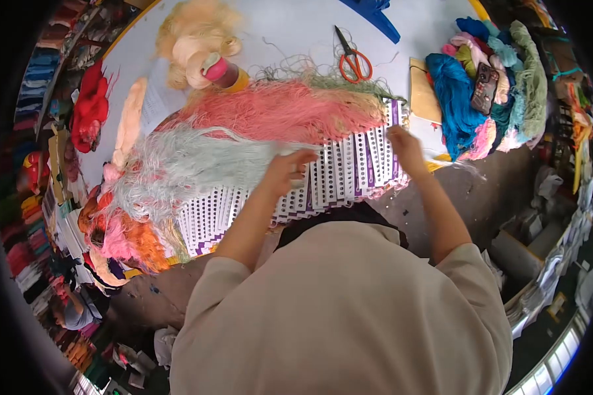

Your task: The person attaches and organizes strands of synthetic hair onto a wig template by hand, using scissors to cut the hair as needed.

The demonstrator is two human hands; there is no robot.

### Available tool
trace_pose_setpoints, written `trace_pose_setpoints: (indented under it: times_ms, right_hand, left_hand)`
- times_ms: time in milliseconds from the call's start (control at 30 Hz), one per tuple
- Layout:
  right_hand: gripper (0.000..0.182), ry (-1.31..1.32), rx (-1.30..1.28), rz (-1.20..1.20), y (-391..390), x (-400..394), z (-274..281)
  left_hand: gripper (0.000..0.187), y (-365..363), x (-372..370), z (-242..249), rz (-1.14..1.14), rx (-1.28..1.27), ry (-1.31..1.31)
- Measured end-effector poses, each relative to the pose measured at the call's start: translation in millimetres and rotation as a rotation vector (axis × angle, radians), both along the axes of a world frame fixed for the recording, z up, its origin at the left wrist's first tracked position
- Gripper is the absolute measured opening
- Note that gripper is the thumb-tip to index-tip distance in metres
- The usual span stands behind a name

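Observation:
A long overlapping row of white and purple punched cards (pixel 339 172) lies along the table's near edge, with threads along it. Pale grey-white thread (pixel 204 161) spreads over the left part, and pink thread (pixel 270 112) lies behind it. My left hand (pixel 288 172), slightly blurred, is over the middle of the row at the right end of the pale thread. Its fingers are bent together; what they hold is too small to make out. At the row's right end, my right hand (pixel 405 148) has its fingers curled against the last cards, their tips partly hidden.
Orange-handled scissors (pixel 356 64) lie at the back beside loose green thread. A pink-topped thread cone (pixel 221 71) stands near cream yarn (pixel 197 36). Coloured skeins (pixel 451 99) with a phone (pixel 485 89) on top sit at right. Red yarn (pixel 90 108) lies at left.

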State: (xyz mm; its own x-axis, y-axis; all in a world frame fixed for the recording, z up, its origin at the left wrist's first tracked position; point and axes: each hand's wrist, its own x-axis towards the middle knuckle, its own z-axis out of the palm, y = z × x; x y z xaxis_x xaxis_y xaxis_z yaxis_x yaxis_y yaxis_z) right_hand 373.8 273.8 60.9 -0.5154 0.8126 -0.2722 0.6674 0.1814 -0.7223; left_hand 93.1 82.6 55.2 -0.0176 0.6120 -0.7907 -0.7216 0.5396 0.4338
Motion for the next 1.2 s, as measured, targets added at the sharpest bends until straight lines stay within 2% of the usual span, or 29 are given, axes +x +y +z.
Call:
trace_pose_setpoints:
  times_ms: [33, 67, 100, 167, 200, 233, 267, 333, 367, 400, 433, 500, 633, 700, 800, 900, 1033, 1133, 1200]
  right_hand:
    - [0.020, -0.039, -0.162, -0.028, -11.3, -28.0, 7.9]
    - [0.021, -0.017, -0.050, 0.087, -16.6, -39.0, -17.2]
    - [0.022, -0.035, -0.070, 0.174, -19.3, -52.9, -22.0]
    - [0.021, -0.046, -0.117, 0.320, -19.4, -74.5, -23.9]
    - [0.020, -0.020, -0.109, 0.384, -20.3, -78.9, -33.5]
    - [0.018, 0.114, -0.111, 0.443, -20.5, -83.0, -43.8]
    - [0.018, 0.115, -0.125, 0.447, -20.1, -83.1, -51.3]
    - [0.017, -0.126, -0.094, 0.473, -19.6, -82.1, -60.1]
    - [0.017, -0.006, -0.092, 0.446, -18.0, -79.9, -67.5]
    - [0.017, -0.005, -0.097, 0.446, -15.1, -78.4, -69.4]
    - [0.017, 0.006, -0.125, 0.454, -16.2, -75.6, -70.7]
    - [0.017, 0.032, -0.169, 0.485, -12.3, -71.7, -71.8]
    - [0.015, 0.033, -0.274, 0.511, -4.7, -71.3, -68.2]
    - [0.015, 0.012, -0.355, 0.509, -1.2, -74.4, -64.8]
    - [0.015, 0.054, -0.359, 0.457, -0.9, -76.6, -67.2]
    - [0.015, 0.010, -0.468, 0.431, -0.8, -77.9, -67.8]
    - [0.015, -0.005, -0.479, 0.423, 0.9, -78.0, -61.1]
    - [0.015, -0.043, -0.483, 0.425, 0.0, -78.4, -60.3]
    - [0.016, -0.005, -0.485, 0.423, -0.1, -76.2, -58.8]
  left_hand:
    - [0.023, 18.9, 21.3, -10.2, -0.087, -0.084, 0.154]
    - [0.023, 34.9, 37.5, -20.0, -0.176, -0.167, 0.306]
    - [0.023, 47.0, 49.2, -26.6, -0.177, -0.176, 0.305]
    - [0.019, 64.5, 64.0, -37.6, -0.283, -0.218, 0.574]
    - [0.019, 68.1, 67.7, -43.1, -0.283, -0.230, 0.572]
    - [0.018, 69.7, 71.1, -47.6, -0.332, -0.196, 0.644]
    - [0.018, 69.4, 73.9, -51.2, -0.383, -0.161, 0.713]
    - [0.016, 61.0, 75.1, -56.1, -0.379, -0.144, 0.787]
    - [0.016, 57.8, 75.6, -57.4, -0.375, -0.108, 0.869]
    - [0.015, 56.2, 78.7, -53.3, -0.228, -0.176, 0.673]
    - [0.015, 50.8, 80.5, -52.7, -0.232, -0.185, 0.671]
    - [0.016, 50.9, 76.7, -51.5, -0.024, -0.169, 0.381]
    - [0.014, 53.8, 71.2, -53.5, -0.006, -0.164, 0.310]
    - [0.014, 56.5, 64.5, -52.6, -0.078, -0.126, 0.248]
    - [0.012, 61.5, 64.5, -45.1, -0.047, -0.110, 0.207]
    - [0.010, 62.7, 65.3, -52.3, -0.121, -0.035, 0.303]
    - [0.009, 66.1, 69.2, -50.3, -0.073, -0.051, 0.298]
    - [0.008, 57.1, 65.7, -70.8, -0.102, -0.081, 0.271]
    - [0.012, 46.0, 57.1, -89.4, -0.315, -0.066, 0.648]
